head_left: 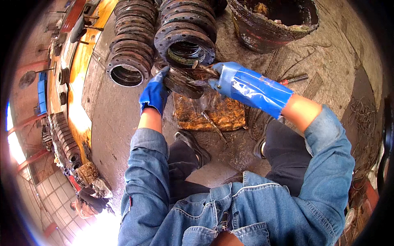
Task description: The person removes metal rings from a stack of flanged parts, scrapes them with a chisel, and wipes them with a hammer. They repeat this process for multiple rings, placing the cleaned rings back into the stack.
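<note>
Flanges [131, 45] stand stacked in rusty columns at the back left, a second stack [186, 35] beside them, and that crowding is the first worry: a knock from an elbow could send a heavy ring sliding off onto the floor. Nearer, the left hand [155, 93], in a blue glove, is closed around the left edge of a rusty disc [180, 82] held up off the ground just in front of the stacks. If that grip slackens on the greasy metal, I'd judge the disc drops straight toward the brown mat [209, 112] and the person's shoes [193, 145] below. The right hand [223, 80], gloved to the forearm, is curled shut on a thin tool [203, 69] pressed against the disc's upper face; a slip there could drive the tip toward the left fingers. Further right a red-handled tool [293, 79] lies loose on the concrete, easy to tread on, and a battered bucket [273, 22] sits behind it, near enough to be tipped.
</note>
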`<state>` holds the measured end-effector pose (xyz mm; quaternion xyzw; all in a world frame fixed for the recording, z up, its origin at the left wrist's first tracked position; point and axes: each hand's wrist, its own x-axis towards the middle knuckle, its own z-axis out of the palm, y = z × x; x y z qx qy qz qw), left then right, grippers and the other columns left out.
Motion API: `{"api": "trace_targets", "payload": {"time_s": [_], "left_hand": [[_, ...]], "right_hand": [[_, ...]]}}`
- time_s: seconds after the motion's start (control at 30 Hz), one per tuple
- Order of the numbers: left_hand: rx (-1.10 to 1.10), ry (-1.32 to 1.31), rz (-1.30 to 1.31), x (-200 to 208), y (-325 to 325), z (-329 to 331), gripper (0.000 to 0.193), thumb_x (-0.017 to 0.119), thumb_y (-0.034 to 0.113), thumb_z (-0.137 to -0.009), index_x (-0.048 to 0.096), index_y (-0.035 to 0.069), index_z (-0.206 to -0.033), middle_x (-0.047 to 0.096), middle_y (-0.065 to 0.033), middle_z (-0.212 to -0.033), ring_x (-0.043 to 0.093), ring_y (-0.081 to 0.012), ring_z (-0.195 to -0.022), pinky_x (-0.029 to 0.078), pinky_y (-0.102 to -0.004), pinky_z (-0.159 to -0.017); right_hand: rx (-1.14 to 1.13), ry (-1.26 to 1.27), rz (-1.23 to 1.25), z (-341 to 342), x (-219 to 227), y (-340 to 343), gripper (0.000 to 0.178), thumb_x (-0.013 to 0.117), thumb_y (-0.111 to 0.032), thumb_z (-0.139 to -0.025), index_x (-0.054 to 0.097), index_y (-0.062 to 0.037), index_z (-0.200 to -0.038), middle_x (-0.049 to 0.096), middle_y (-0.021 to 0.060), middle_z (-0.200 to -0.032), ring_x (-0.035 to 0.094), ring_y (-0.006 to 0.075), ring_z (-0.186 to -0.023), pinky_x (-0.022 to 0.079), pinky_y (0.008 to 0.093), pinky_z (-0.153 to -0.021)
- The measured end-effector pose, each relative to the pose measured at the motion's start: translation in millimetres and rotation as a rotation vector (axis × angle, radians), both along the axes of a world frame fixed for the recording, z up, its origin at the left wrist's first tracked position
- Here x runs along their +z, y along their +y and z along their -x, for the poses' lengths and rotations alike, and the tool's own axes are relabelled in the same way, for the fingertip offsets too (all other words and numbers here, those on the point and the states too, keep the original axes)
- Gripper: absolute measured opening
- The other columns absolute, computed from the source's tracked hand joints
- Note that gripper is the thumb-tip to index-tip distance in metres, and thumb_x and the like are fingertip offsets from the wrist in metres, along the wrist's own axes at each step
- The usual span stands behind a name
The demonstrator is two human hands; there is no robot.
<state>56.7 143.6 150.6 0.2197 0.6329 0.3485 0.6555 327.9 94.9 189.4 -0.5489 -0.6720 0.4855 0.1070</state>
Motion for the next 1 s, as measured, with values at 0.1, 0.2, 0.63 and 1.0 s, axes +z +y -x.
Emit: {"api": "trace_targets", "payload": {"time_s": [0.1,0.2,0.63,1.0], "left_hand": [[-0.148,-0.03,-0.045,-8.7,-5.9,13.3,0.037,0.059,0.032,-0.095,0.063,0.006,-0.121,0.067,-0.005,-0.118,0.061,-0.0173,-0.103,0.048,-0.031,-0.089],[-0.221,-0.003,0.018,-20.7,3.3,29.0,0.037,0.059,0.03,-0.095,0.064,0.004,-0.121,0.067,-0.0079,-0.115,0.062,-0.0176,-0.102,0.049,-0.0311,-0.088],[-0.565,0.415,-0.412,-45.7,1.8,41.2,0.033,0.053,0.004,-0.093,0.06,0.003,-0.125,0.068,-0.0131,-0.115,0.066,-0.0265,-0.1,0.051,-0.0344,-0.091],[-0.163,0.95,-0.106,-63.0,-112.8,-47.1,0.08,0.084,0.047,-0.068,0.057,-0.008,-0.12,0.068,-0.0209,-0.108,0.067,-0.0305,-0.098,0.054,-0.0403,-0.082]], "right_hand": [[0.011,-0.039,0.136,19.0,9.8,9.9,0.033,0.065,-0.034,-0.09,0.066,-0.0068,-0.109,0.069,0.0116,-0.075,0.064,0.0245,-0.062,0.051,0.0401,-0.06],[-0.016,-0.026,0.059,16.1,-33.0,17.3,0.031,0.063,-0.033,-0.09,0.067,-0.0066,-0.107,0.068,0.0124,-0.073,0.066,0.0228,-0.064,0.053,0.0387,-0.061],[-0.031,-0.341,-0.01,-40.4,-87.9,-10.7,0.035,0.063,-0.04,-0.086,0.071,-0.007,-0.09,0.068,0.0186,-0.08,0.066,0.0371,-0.072,0.051,0.0465,-0.065],[0.789,-0.706,0.004,-29.4,-89.7,-48.6,0.037,0.081,-0.015,-0.05,0.077,-0.0088,-0.087,0.073,0.0119,-0.092,0.071,0.0284,-0.082,0.059,0.0391,-0.065]]}}
